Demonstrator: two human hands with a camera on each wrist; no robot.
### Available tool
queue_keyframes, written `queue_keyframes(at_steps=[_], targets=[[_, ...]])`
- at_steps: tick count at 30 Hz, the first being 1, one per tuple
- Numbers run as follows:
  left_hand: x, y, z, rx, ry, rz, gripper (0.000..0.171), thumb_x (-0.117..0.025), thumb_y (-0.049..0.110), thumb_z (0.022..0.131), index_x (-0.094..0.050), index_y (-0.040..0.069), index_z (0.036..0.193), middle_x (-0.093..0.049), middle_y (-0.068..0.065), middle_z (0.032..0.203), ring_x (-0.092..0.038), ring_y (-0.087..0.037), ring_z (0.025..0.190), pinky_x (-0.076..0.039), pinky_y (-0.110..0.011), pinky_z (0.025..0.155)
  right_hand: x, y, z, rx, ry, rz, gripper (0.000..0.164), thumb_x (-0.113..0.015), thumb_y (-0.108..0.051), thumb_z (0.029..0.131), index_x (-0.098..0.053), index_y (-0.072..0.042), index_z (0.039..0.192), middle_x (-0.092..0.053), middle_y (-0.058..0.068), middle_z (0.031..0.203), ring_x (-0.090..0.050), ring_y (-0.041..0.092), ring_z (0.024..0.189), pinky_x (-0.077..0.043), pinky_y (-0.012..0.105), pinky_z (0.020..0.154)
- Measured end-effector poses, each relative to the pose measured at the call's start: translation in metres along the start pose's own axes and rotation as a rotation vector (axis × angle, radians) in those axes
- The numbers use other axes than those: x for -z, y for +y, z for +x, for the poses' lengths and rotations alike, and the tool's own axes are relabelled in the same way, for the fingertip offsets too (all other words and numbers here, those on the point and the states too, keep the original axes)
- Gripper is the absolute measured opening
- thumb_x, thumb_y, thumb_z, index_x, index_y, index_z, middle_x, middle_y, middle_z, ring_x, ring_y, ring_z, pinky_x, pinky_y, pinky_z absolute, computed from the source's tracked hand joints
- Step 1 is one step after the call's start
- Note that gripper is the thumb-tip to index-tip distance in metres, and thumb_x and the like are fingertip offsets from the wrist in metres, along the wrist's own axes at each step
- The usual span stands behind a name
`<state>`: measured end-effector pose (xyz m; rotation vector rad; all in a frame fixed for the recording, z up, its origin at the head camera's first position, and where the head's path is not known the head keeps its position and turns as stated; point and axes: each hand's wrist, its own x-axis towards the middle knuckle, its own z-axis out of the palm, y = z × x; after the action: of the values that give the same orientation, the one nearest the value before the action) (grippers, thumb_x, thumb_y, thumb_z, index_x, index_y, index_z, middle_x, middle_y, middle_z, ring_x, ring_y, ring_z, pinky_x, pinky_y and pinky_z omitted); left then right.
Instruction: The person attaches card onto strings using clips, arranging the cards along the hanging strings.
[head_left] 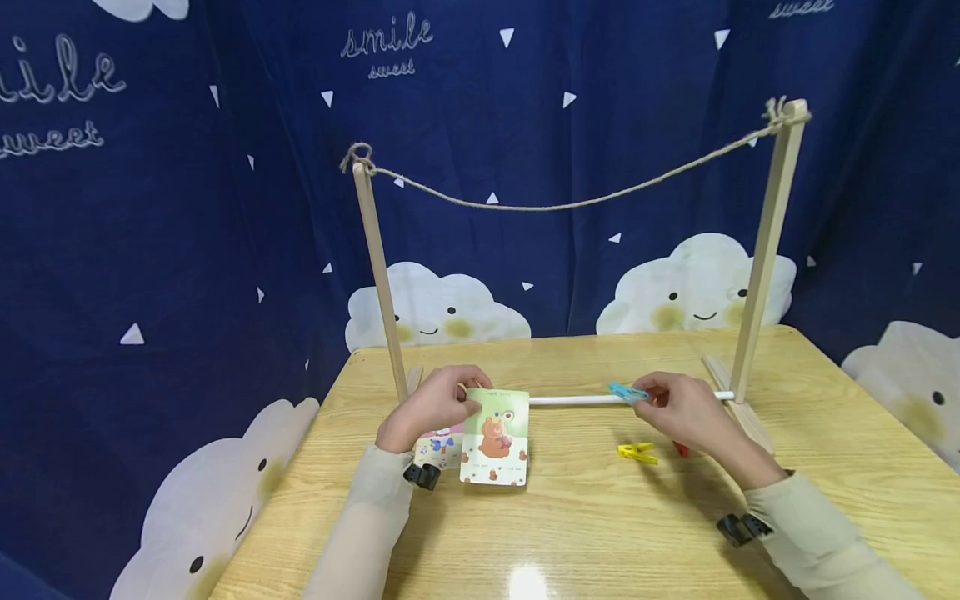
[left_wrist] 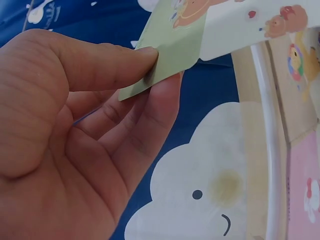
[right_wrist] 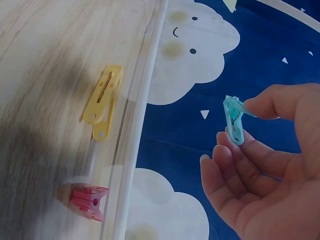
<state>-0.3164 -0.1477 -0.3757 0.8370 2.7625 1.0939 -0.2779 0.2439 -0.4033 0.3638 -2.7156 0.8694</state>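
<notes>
Bear card (head_left: 495,437) is pinched by L hand (head_left: 441,402), thumb & fingers nearly meeting; blue peg (head_left: 626,392) is gripped by R hand (head_left: 684,410), thumb & fingers slightly apart w/ peg btwn.

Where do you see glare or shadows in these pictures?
Head view: a bright glare patch on the table at the bottom edge, and a soft shadow below the right hand; right wrist view: dark, soft-edged shadow left of the yellow clothespin; left wrist view: dark shading on the card beneath the left hand's thumb.
</notes>
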Motion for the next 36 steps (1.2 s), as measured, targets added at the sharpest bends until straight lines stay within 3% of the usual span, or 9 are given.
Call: queue_keyframes(at_steps=[5, 12, 16, 22, 29, 33, 36], targets=[[0.002, 0.004, 0.001, 0.009, 0.028, -0.012, 0.03, -0.069, 0.0, 0.093, -0.071, 0.015, 0.118, -0.063, -0.006, 0.109, -0.054, -0.012, 0.065, -0.045, -0.028, 0.054, 0.001, -0.003, 0.003, 0.002, 0.004, 0.019, 0.02, -0.074, -0.022, 0.09, -0.076, -0.01, 0.106, -0.071, -0.004, 0.083, -0.061, 0.012, 0.072, -0.047, 0.029, 0.063], [0.006, 0.007, 0.002, 0.028, 0.092, 0.006, 0.029, -0.071, 0.004, 0.094, -0.074, 0.02, 0.119, -0.068, -0.001, 0.11, -0.065, -0.018, 0.087, -0.055, -0.032, 0.068, 0.003, -0.007, 0.008, -0.006, 0.0, 0.027, 0.022, -0.074, -0.024, 0.092, -0.075, -0.009, 0.108, -0.071, -0.004, 0.083, -0.062, 0.012, 0.073, -0.047, 0.03, 0.063], [0.007, 0.008, 0.002, 0.029, 0.133, 0.025, 0.03, -0.071, 0.004, 0.094, -0.075, 0.02, 0.119, -0.07, 0.0, 0.113, -0.065, -0.018, 0.089, -0.056, -0.032, 0.071, 0.003, -0.009, 0.01, -0.003, 0.007, 0.025, 0.022, -0.074, -0.025, 0.093, -0.075, -0.009, 0.108, -0.071, -0.004, 0.083, -0.062, 0.012, 0.073, -0.047, 0.03, 0.064], [0.01, 0.011, 0.002, 0.029, 0.19, 0.019, 0.032, -0.071, 0.004, 0.094, -0.075, 0.02, 0.122, -0.07, 0.001, 0.115, -0.064, -0.019, 0.088, -0.055, -0.031, 0.064, 0.003, -0.012, 0.012, 0.005, 0.013, 0.026, 0.023, -0.073, -0.027, 0.093, -0.075, -0.011, 0.109, -0.07, -0.004, 0.083, -0.062, 0.012, 0.074, -0.046, 0.03, 0.063], [0.013, 0.012, 0.005, -0.034, 0.274, -0.006, 0.035, -0.071, 0.005, 0.095, -0.075, 0.019, 0.127, -0.07, -0.004, 0.096, -0.063, -0.017, 0.079, -0.052, -0.029, 0.057, 0.006, -0.015, 0.014, -0.005, 0.017, 0.059, 0.025, -0.073, -0.026, 0.094, -0.074, -0.009, 0.112, -0.071, -0.002, 0.084, -0.062, 0.014, 0.073, -0.045, 0.029, 0.058], [0.016, 0.012, 0.007, -0.061, 0.332, -0.022, 0.036, -0.072, 0.005, 0.094, -0.075, 0.019, 0.127, -0.059, -0.004, 0.077, -0.062, -0.016, 0.072, -0.047, -0.027, 0.054, 0.006, -0.016, 0.017, 0.003, 0.021, 0.058, 0.025, -0.072, -0.027, 0.094, -0.074, -0.01, 0.112, -0.071, -0.003, 0.085, -0.063, 0.014, 0.074, -0.046, 0.03, 0.061], [0.017, 0.012, 0.008, -0.077, 0.363, -0.048, 0.036, -0.073, 0.005, 0.095, -0.074, 0.016, 0.129, -0.053, -0.004, 0.073, -0.064, -0.016, 0.073, -0.046, -0.028, 0.054, 0.005, -0.016, 0.019, 0.012, 0.025, 0.056, 0.025, -0.072, -0.029, 0.094, -0.074, -0.01, 0.112, -0.071, -0.004, 0.085, -0.063, 0.013, 0.077, -0.046, 0.03, 0.064]])
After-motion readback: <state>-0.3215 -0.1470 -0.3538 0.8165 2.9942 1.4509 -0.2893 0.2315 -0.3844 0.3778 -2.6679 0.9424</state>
